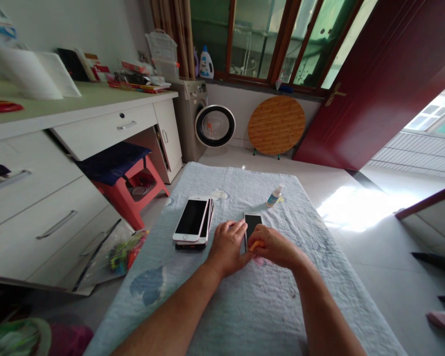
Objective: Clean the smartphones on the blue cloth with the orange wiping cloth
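A white-framed smartphone (252,220) with a dark screen lies face up on the cloth-covered table, between my two hands. My left hand (227,248) holds it along its left edge, fingers bent and the thumb near its lower end. Closed over the lower part of the screen, my right hand (278,245) pinches a small orange piece (257,244), mostly hidden by the fingers; its material is unclear. To the left is a stack of phones, topped by a white smartphone (191,218). Beyond my right hand a small clear spray bottle (275,196) with a blue label stands upright.
A pale blue patterned cloth (282,301) covers the table. On the left are a white desk (107,116) and a red stool (141,190) with a dark top. Behind are a washing machine (189,113) with its door open, a round wooden board (276,124) and a red door (363,84).
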The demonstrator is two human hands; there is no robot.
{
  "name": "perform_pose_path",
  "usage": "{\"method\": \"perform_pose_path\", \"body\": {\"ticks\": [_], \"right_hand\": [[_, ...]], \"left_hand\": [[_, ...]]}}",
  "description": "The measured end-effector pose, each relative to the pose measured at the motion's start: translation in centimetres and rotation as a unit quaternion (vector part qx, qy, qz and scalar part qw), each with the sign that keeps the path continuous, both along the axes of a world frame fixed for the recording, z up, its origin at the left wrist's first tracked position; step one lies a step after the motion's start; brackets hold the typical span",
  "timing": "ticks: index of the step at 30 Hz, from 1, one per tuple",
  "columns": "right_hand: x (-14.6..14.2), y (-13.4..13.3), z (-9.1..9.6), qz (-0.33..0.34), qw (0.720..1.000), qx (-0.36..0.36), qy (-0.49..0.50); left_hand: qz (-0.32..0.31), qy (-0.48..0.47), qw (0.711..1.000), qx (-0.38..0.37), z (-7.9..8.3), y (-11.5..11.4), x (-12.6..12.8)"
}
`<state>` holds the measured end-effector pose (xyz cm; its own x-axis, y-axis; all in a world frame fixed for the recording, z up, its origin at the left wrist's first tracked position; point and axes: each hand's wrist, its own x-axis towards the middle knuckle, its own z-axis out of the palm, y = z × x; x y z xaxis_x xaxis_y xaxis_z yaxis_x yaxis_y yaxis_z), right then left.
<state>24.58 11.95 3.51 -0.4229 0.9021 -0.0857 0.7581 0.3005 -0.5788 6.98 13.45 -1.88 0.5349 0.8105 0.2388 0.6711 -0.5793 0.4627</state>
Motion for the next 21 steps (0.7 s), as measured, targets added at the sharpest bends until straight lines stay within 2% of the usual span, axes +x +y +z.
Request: {"method": "perform_pose_path", "body": {"ticks": [5, 11, 16, 21], "right_hand": [[1.8, 0.1, -0.7, -0.033, 0.999, -0.028, -0.027], [3.1, 0.3, -1.1, -0.068, 0.997, -0.01, -0.034], [2.7, 1.3, -2.4, -0.144, 0.986, 0.082, -0.015], [1.9, 2.6, -4.7, -0.242, 0.948, 0.201, 0.034]], "left_hand": [[0.003, 0.009, 1.0, -0.006, -0.1, 0.1, 0.1], [-0.001, 0.009, 1.0, -0.015, -0.1, 0.2, 0.0], [-0.009, 0.003, 1.0, -0.021, -0.1, 0.3, -0.1], [-0.013, -0.004, 1.0, -0.018, -0.2, 0.4, -0.1]]}}
